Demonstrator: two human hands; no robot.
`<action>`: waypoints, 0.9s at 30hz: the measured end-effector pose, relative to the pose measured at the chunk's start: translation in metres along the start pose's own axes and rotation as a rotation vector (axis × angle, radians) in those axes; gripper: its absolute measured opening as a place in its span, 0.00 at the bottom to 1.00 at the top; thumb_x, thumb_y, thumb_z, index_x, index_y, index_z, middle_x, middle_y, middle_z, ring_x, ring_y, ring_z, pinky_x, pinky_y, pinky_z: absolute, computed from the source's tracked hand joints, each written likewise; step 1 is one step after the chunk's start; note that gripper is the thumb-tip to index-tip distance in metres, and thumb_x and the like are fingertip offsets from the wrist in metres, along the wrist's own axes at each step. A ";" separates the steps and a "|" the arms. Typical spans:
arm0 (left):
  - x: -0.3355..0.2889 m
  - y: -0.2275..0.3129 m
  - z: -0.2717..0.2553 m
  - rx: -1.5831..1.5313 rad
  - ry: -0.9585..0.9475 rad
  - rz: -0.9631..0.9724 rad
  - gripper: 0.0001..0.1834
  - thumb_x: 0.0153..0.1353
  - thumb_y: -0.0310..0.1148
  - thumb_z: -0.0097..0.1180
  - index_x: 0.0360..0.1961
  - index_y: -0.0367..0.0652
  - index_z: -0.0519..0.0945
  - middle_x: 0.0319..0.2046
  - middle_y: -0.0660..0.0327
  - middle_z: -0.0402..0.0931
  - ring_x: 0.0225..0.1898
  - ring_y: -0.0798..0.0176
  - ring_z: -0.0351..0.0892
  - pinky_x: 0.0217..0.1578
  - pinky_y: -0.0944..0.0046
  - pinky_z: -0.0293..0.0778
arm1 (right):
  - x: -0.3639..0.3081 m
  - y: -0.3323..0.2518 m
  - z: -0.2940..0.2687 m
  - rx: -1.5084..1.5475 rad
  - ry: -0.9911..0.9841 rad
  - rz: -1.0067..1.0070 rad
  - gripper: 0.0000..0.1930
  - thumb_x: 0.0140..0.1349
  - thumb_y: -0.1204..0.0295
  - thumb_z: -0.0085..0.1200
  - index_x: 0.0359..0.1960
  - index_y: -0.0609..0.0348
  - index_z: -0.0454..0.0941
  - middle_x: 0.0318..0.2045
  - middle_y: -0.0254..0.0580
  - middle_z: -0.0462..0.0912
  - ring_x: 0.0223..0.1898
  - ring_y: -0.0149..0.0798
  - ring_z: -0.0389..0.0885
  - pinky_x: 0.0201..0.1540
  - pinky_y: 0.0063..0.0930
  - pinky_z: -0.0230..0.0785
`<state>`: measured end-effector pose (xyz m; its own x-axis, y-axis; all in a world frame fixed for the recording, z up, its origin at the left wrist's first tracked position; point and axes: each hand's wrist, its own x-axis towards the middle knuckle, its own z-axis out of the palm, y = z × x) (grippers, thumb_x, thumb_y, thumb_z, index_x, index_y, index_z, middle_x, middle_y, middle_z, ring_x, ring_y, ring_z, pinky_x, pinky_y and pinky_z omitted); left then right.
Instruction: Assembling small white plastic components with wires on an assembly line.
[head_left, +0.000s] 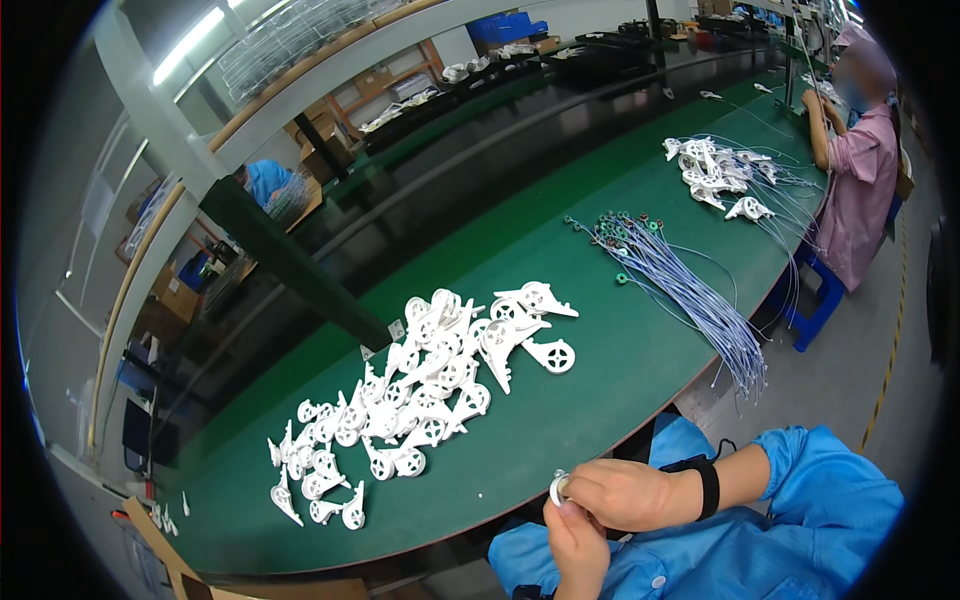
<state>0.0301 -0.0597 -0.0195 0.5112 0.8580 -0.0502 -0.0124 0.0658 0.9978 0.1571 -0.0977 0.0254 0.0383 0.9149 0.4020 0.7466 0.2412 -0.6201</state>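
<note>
Close to the table's near edge, both my hands meet around one small white plastic part [557, 488] with a curved rim. My left hand [577, 548] pinches it from below. From above and the right, the closed fingers of my right hand [625, 494] press at it; the fingertips are partly hidden. Ahead and to the left lies a loose pile of white plastic wheel-shaped parts [385, 415] with pointed arms. Beyond my right hand, a bundle of bluish cables [690, 295] with small green and red ends stretches over the table edge.
The green table [500, 450] curves away to the far right. More white parts with thin cables [715, 170] lie there, near a person in pink [862, 190] beside a blue stool [822, 300]. A dark post [300, 275] rises behind the pile, next to a black conveyor belt [420, 180].
</note>
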 end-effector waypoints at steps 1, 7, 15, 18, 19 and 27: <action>0.000 0.000 -0.001 -0.424 -0.023 -0.255 0.18 0.70 0.41 0.34 0.48 0.37 0.66 0.24 0.59 0.72 0.22 0.67 0.72 0.21 0.71 0.66 | 0.001 -0.002 -0.003 0.002 0.000 -0.001 0.10 0.49 0.76 0.54 0.34 0.65 0.71 0.27 0.45 0.73 0.29 0.46 0.75 0.33 0.32 0.70; -0.001 0.012 -0.010 -0.518 -0.159 -0.265 0.19 0.70 0.43 0.33 0.48 0.37 0.66 0.22 0.63 0.68 0.16 0.74 0.63 0.16 0.76 0.59 | 0.003 -0.010 -0.017 0.040 -0.054 0.045 0.19 0.50 0.75 0.54 0.45 0.65 0.69 0.34 0.48 0.74 0.36 0.49 0.76 0.41 0.35 0.69; -0.004 0.008 -0.004 -0.623 -0.200 -0.132 0.20 0.70 0.41 0.34 0.53 0.35 0.65 0.30 0.57 0.74 0.27 0.64 0.74 0.26 0.69 0.68 | 0.005 -0.006 -0.009 -0.023 0.039 -0.107 0.15 0.46 0.76 0.54 0.39 0.65 0.71 0.29 0.42 0.72 0.31 0.44 0.75 0.36 0.31 0.69; -0.006 0.019 0.005 0.000 -0.015 -0.034 0.20 0.69 0.40 0.34 0.52 0.34 0.64 0.27 0.58 0.73 0.20 0.71 0.71 0.19 0.76 0.64 | 0.003 0.000 -0.009 -0.003 -0.039 -0.119 0.12 0.45 0.76 0.55 0.34 0.64 0.71 0.28 0.42 0.72 0.31 0.45 0.74 0.37 0.32 0.69; -0.008 0.016 0.005 0.032 -0.013 -0.011 0.20 0.69 0.39 0.35 0.53 0.33 0.64 0.29 0.56 0.75 0.22 0.70 0.73 0.21 0.75 0.66 | 0.003 0.001 -0.007 -0.002 -0.041 -0.121 0.12 0.45 0.76 0.55 0.34 0.64 0.71 0.28 0.42 0.72 0.31 0.45 0.74 0.37 0.32 0.69; -0.003 -0.006 0.004 0.522 0.157 0.480 0.19 0.70 0.40 0.34 0.53 0.37 0.65 0.24 0.61 0.71 0.18 0.73 0.66 0.17 0.76 0.59 | -0.001 -0.003 0.008 0.233 0.070 0.154 0.05 0.48 0.79 0.54 0.28 0.61 0.73 0.25 0.44 0.73 0.29 0.46 0.75 0.33 0.35 0.69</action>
<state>0.0320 -0.0645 -0.0250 0.4225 0.7969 0.4317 0.2278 -0.5544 0.8005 0.1495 -0.0965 0.0215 0.1913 0.9237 0.3320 0.5558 0.1768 -0.8123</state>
